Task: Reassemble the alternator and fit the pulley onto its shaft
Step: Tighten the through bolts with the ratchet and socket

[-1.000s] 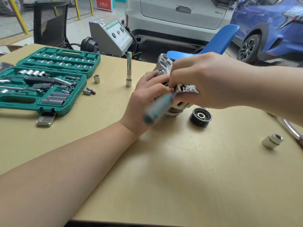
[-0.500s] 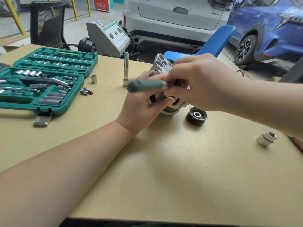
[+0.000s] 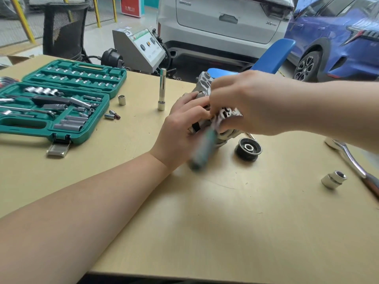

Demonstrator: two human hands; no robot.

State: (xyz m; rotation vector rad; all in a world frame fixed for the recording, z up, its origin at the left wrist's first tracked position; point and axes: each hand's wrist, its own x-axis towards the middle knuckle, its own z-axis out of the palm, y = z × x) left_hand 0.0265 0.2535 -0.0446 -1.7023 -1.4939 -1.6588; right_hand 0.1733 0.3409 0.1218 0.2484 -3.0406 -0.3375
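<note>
The silver alternator (image 3: pixel 203 83) stands on the wooden table (image 3: pixel 225 222), mostly hidden by both hands. My left hand (image 3: pixel 180 128) grips its left side. My right hand (image 3: pixel 250 103) is closed on the head of a small ratchet whose teal handle (image 3: pixel 203 148) is motion-blurred and points down toward me. The black ribbed pulley (image 3: pixel 248 149) lies flat on the table just right of the alternator, with a nut in its centre, apart from both hands.
An open green socket case (image 3: pixel 57 99) sits at the left. A tall deep socket (image 3: pixel 162 89) stands upright, with loose sockets (image 3: pixel 121 99) and bits (image 3: pixel 111 115) nearby. A large socket (image 3: pixel 333 179) and a chrome ratchet wrench (image 3: pixel 352 160) lie at the right. Cars are parked behind.
The teal ratchet handle swung from pointing down, up to the left, and back down toward me. My left hand stayed on the alternator. The camera view shifted slightly.
</note>
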